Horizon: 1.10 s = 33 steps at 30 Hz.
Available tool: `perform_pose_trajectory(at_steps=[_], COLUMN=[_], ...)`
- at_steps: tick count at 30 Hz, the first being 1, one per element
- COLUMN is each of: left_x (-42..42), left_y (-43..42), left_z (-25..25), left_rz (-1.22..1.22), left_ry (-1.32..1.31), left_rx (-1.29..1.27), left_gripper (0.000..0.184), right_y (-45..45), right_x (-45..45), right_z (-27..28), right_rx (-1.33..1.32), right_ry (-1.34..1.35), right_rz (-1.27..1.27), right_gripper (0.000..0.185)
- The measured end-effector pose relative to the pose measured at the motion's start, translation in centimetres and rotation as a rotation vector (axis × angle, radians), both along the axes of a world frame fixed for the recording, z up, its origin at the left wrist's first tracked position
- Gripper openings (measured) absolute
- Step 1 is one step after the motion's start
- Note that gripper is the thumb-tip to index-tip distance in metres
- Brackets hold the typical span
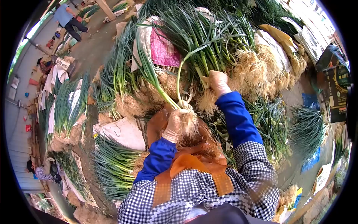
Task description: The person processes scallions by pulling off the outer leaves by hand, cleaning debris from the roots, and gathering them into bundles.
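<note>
My left hand [174, 125] is closed round the root end of a few green onions [160, 89], whose pale roots hang over my fingers and whose leaves rise up and left. Farther up and to the right, my right hand [218, 80] rests at the base of the large onion pile [201, 37], its fingers bent in against the pale stalks. Whatever is between those fingers is hidden. Tangled tan roots [253, 67] lie just right of it. An orange apron [197, 162] covers my lap below both hands.
Onion bundles lie at the lower left [113, 164] and right [307, 128]. A white sack [121, 132] is left of my lap, a pink sack [164, 46] under the pile. One person [67, 18] stands at the upper left; another [46, 171] is at the lower left.
</note>
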<state>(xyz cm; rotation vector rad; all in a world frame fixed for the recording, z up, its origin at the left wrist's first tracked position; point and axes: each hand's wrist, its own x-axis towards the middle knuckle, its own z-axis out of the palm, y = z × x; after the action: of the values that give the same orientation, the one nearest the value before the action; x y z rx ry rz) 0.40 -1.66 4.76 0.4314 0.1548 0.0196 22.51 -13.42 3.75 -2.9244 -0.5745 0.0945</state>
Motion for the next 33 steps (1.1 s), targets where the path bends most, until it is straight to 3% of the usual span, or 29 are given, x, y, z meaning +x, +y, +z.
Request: perform_pose_trajectory(at_steps=[1,2,3,4,5,7,8,9,10,11,13,14,15,17,18,19,21,22,24,25,26,27,28,31,33], left_x=[-0.2,-0.1,0.0,-0.4,-0.8,-1.3,-1.2,-1.6,-1.7,-2.0,-2.2,-2.0,-2.1,-2.2,-2.1,-2.2,-2.7,-2.9,-2.8,-3.0,-3.0,-3.0,-3.0,-3.1,-3.0], left_y=[0.4,-0.1,-0.9,-1.4,-0.9,-2.1,-3.4,-4.6,-5.5,-6.0,-5.7,-5.6,-5.6,-5.9,-6.1,-6.4,-6.0,-5.7,-5.2,-4.5,-4.1,-3.8,-3.9,-3.9,-3.9], left_z=[-1.4,-3.3,-4.7,-3.3,-6.2,-5.4,-6.4,-4.0,-4.5,-5.0,-7.2,-7.8,-8.5,-8.3,-10.0,-9.8,-9.5,-9.5,-6.8,-7.6,-7.4,-7.1,-6.4,-5.8,-6.2], left_rz=[-0.073,0.041,0.153,0.075,-0.093,-0.125,-0.171,-0.243,-0.281,-0.318,-0.27,-0.239,-0.206,-0.082,0.01,0.081,0.07,0.049,0.016,-0.072,-0.107,-0.141,-0.131,-0.183,-0.183], left_ry=[0.122,0.19,0.259,0.297,0.283,0.45,0.582,0.545,0.504,0.466,0.423,0.421,0.42,0.44,0.374,0.405,0.396,0.407,0.441,0.442,0.451,0.46,0.517,0.455,0.445], left_rx=[0.096,0.161,0.226,0.295,0.163,0.058,0.006,-0.019,-0.06,-0.103,-0.065,-0.038,-0.013,0.102,0.218,0.142,0.217,0.163,0.18,0.108,0.098,0.086,0.103,0.085,0.075], left_gripper=[0.012,0.011,0.01,0.008,0.008,0.011,0.019,0.02,0.019,0.019,0.017,0.016,0.014,0.014,0.015,0.019,0.018,0.016,0.009,0.01,0.012,0.014,0.016,0.017,0.019], right_y=[0.4,0.4,0.0,-0.5,-0.9,-3.1,-4.0,-4.9,-5.0,-4.9,-3.4,-2.7,-2.1,-1.6,-1.6,-1.7,-3.7,-5.2,-9.3,-11.4,-13.9,-17.4,-17.2,-15.3,-12.0], right_x=[0.8,1.0,-0.7,-2.4,-4.1,-8.5,-10.5,-12.1,-12.2,-12.6,-13.2,-12.7,-12.9,-13.7,-14.2,-15.1,-16.1,-17.2,-18.7,-19.5,-19.3,-17.8,-16.1,-15.3,-14.3], right_z=[-2.3,-3.2,-0.4,2.5,3.7,2.0,1.8,1.6,-1.6,-1.8,-1.4,-3.3,-5.3,-4.0,-3.6,-4.0,-4.5,-4.5,-3.4,-2.9,-1.1,-3.9,-3.2,-1.7,-1.0], right_rx=[0.045,0.138,0.081,0.142,0.192,0.709,0.87,1.034,1.024,1.078,1.141,1.003,0.828,0.476,0.421,0.423,0.483,0.784,0.779,0.944,0.866,0.211,-0.409,-0.482,0.207], right_ry=[-0.061,0.018,0.032,0.282,0.537,0.735,0.856,0.976,1.055,1.078,0.932,0.831,0.396,0.077,0.107,-0.305,-0.304,-0.12,-0.038,0.266,0.469,0.436,0.726,0.771,0.343], right_rz=[0.007,-0.043,-0.009,-0.06,-0.11,-0.154,-0.067,0.022,0.042,0.087,-0.069,-0.061,0.019,0.0,-0.011,0.107,0.193,0.275,0.263,0.065,-0.009,0.043,0.224,0.178,0.117], right_gripper=[0.034,0.025,0.027,0.029,0.033,0.036,0.037,0.037,0.033,0.032,0.033,0.035,0.035,0.04,0.043,0.039,0.031,0.021,0.019,0.018,0.017,0.022,0.04,0.051,0.041])
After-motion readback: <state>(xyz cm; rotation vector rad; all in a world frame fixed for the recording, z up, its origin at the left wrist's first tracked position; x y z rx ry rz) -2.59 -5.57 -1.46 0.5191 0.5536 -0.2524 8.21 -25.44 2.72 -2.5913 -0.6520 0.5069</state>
